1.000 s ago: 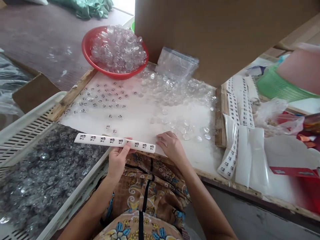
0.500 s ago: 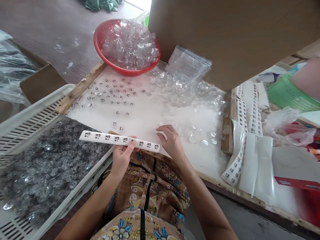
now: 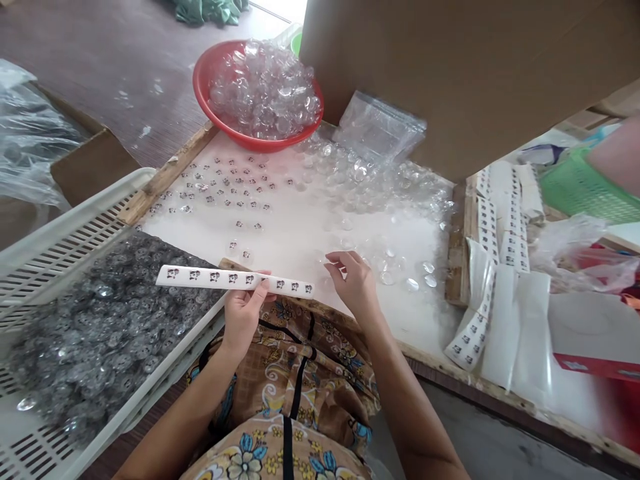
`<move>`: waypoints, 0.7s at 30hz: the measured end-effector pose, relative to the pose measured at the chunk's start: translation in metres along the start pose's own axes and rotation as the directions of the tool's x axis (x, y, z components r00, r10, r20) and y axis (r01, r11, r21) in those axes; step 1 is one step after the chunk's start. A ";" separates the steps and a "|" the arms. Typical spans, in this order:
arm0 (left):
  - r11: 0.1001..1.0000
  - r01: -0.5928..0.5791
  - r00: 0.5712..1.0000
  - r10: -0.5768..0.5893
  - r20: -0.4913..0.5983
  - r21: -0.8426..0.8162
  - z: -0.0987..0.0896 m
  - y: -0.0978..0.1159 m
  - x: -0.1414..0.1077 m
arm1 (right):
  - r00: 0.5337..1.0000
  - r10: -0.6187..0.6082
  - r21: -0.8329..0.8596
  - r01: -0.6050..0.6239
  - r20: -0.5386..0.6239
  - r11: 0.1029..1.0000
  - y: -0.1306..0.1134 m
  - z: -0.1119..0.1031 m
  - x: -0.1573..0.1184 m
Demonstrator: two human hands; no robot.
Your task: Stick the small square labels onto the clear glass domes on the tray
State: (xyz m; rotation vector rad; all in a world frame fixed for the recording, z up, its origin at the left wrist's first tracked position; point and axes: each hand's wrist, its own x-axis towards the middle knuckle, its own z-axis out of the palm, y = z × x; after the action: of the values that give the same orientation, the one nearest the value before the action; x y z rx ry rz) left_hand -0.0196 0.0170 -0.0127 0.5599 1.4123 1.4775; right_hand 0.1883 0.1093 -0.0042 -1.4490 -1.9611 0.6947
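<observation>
A white strip printed with a row of small dark figures is pinched in my left hand, its thumb on top near the strip's right half. My right hand is to the right of the strip, over the white board, thumb and forefinger curled close together; a small clear disc may be at the fingertips, but it is hard to make out. Clear discs lie just right of that hand. Discs bearing the same dark figure are spread over the board's left part.
Clear pieces fill a red bowl at the back. A white crate of finished-looking discs stands at left. Beyond the board's wooden right edge lie printed strips and a green basket. A large cardboard sheet rises behind.
My right hand has shifted slightly right, its thumb and forefinger now closer together. The strip in my left hand has moved a little left in view.
</observation>
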 end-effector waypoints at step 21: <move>1.000 -0.004 1.000 0.004 -0.009 -0.029 0.005 0.002 -0.009 | 0.995 -0.081 0.141 0.072 0.058 0.987 -0.040 0.003 -0.041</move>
State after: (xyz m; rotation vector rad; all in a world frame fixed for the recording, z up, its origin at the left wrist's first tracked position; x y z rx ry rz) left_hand -0.0125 0.0121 -0.0076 0.5396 1.3953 1.5027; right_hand 0.1699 0.0594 0.0157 -1.2760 -1.9636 0.8338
